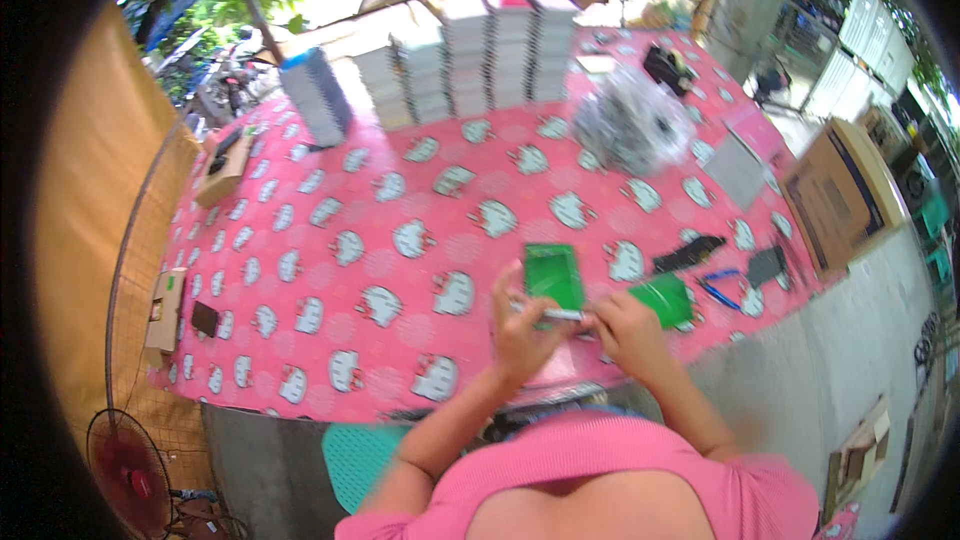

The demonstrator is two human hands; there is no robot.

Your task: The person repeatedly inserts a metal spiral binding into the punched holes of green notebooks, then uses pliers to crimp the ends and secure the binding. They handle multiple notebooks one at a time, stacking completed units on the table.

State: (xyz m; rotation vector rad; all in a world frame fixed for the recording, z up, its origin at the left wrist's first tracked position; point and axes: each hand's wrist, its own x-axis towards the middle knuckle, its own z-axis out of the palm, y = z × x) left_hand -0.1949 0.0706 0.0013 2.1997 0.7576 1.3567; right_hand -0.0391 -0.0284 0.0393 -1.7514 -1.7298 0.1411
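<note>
Two-handed hold near the table's (397,365) near edge, right of its middle.
Your left hand (524,342) is gripping a slim pale item (557,314); a green rectangle (553,272) is lying just beyond; your right hand (622,328) is pinching the item's right end; a second green piece (666,300) is lying beside that hand; blue pliers (720,294) are resting toward the near right corner.

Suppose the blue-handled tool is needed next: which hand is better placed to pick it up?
Probably the right hand: it is nearer the blue-handled tool, though a green piece lies between. The left hand is farther off.
</note>
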